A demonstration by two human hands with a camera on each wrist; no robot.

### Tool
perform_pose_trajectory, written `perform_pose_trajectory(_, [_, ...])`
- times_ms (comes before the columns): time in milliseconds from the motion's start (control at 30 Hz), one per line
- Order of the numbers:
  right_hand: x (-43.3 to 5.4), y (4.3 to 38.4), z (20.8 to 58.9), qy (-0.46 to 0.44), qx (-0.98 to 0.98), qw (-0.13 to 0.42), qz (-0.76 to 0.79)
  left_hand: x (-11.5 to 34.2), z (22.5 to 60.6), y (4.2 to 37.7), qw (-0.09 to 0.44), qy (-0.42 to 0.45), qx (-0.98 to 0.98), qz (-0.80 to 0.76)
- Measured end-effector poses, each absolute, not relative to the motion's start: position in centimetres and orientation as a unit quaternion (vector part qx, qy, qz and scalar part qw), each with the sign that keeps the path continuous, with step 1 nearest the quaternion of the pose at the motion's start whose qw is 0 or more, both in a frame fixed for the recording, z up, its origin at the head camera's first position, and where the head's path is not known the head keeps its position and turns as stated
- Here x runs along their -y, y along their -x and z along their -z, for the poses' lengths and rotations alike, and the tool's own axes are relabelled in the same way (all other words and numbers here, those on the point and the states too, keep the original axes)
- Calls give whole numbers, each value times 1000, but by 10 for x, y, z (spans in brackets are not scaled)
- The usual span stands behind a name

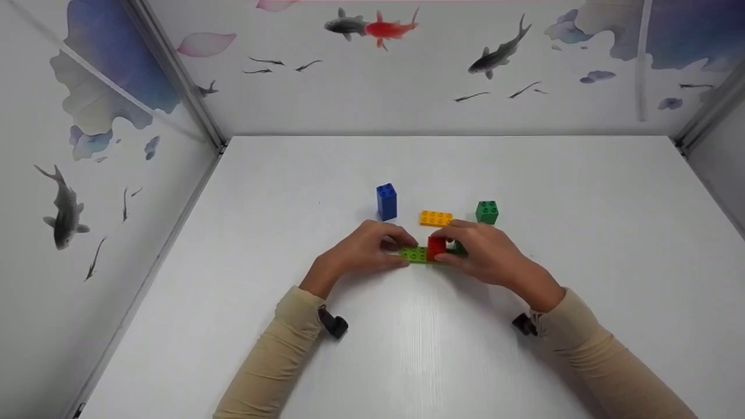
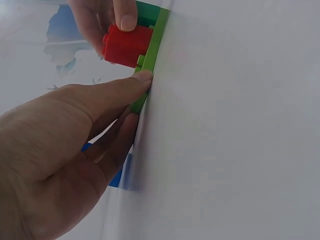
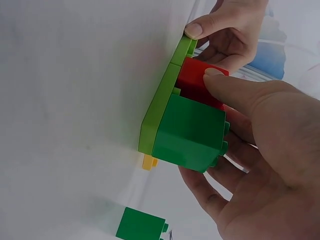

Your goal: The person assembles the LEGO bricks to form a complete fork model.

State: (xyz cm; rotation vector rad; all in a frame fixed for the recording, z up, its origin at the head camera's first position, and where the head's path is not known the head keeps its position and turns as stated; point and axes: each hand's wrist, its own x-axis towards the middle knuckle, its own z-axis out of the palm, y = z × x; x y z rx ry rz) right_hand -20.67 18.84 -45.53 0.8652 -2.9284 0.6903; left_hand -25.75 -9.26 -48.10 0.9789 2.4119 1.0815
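Light green flat bricks (image 1: 414, 254) lie in a row on the table, with a seam visible in the right wrist view. At their left end, my left hand (image 1: 371, 249) pinches the row between thumb and fingers. My right hand (image 1: 488, 255) holds a red brick (image 1: 436, 249) between thumb and fingers. That red brick sits upright over the middle of the row, studs facing up; whether it is fully pressed down I cannot tell. Beside it, a dark green brick (image 3: 187, 132) stands on the row's right end, mostly hidden by my right hand in the head view.
Behind the hands stand a tall blue brick stack (image 1: 387, 205), a flat yellow-orange brick (image 1: 435, 218) and another dark green brick (image 1: 487, 212). Printed panels with fish enclose the white table (image 1: 407, 361) at the back (image 1: 407, 99) and left (image 1: 116, 192).
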Motion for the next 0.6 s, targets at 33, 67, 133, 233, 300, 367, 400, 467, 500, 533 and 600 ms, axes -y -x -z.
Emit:
perform_pose_trajectory(33, [-188,207,455,-277,936,4,-218,94,481,258,163,-343,-842,-383])
perform_pose_trajectory(67, [-187,207,455,-278,936,4,-217,95,481,259,166,-344,-838,-389])
perform_pose_trajectory(133, [-187,207,455,-279,935,-1,-219,97,482,260,169,-345,-832,-399])
perform_pose_trajectory(233, [-190,209,454,-277,933,-15,-230,97,482,260,171,-351,-825,-408])
perform_pose_trajectory(300, [-194,211,452,-270,931,-20,-245,97,482,260,172,-350,-826,-408])
perform_pose_trajectory(367, [-200,215,450,-259,929,-19,-264,96,482,260,173,-346,-829,-404])
perform_pose_trajectory(400, [-203,218,448,-253,928,-16,-273,96,482,260,173,-344,-830,-404])
perform_pose_trajectory(467, [-210,223,447,-242,928,-7,-285,96,482,260,175,-340,-832,-403])
perform_pose_trajectory(500, [-214,225,446,-236,928,-3,-288,96,482,260,174,-339,-833,-402])
perform_pose_trajectory(533, [-218,228,446,-231,929,2,-290,96,483,260,175,-339,-833,-401])
perform_pose_trajectory(600, [-225,232,445,-221,931,13,-291,96,484,260,176,-339,-832,-402])
